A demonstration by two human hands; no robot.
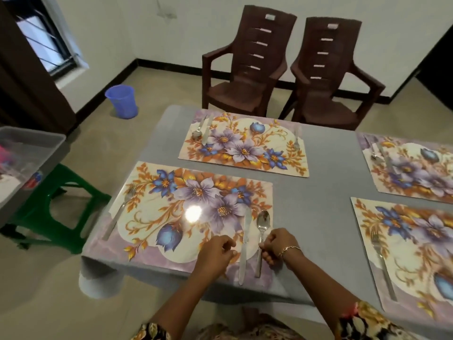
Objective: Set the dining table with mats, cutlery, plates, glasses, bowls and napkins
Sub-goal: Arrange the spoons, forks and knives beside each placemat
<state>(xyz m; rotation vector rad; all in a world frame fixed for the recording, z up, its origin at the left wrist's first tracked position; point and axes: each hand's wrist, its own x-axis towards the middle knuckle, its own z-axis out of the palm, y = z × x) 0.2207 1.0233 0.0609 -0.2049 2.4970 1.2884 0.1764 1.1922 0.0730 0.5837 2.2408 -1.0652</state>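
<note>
Spoon: the spoon (262,224) lies bowl-up at the right edge of the near mat (171,217), handle toward the person, just beside the knife (246,222) and roughly parallel to it.
Right hand: the right hand (279,246) sits at the spoon's handle with its fingers (266,256) curled, and appears to pinch the handle, probably to square it up against the knife.
Left hand: the left hand (217,251) hovers over the mat just left of the knife, fingers clenched loosely on nothing I can see and not touching the blade.
Fork: a fork (120,209) lies at the mat's opposite, left side, so this place has its full cutlery.
Other places: the far mat (245,143) carries its own cutlery at both ends. Two more mats (411,168) lie to the right, each with some cutlery, though the frame cuts them off.
Progress: mats and cutlery look laid. No plates, glasses, bowls or napkins show on the mats, so those steps likely remain.
Table: the grey table (318,192) is matte. The mats are glossy, and a lamp glare sits on the near one.
Room: two brown plastic chairs (245,69) stand at the far side against a pale wall. A blue bin (121,100) stands on the floor, and at the left a green stool (56,217) bears a clear tub (29,153) whose contents are too blurred to tell.
</note>
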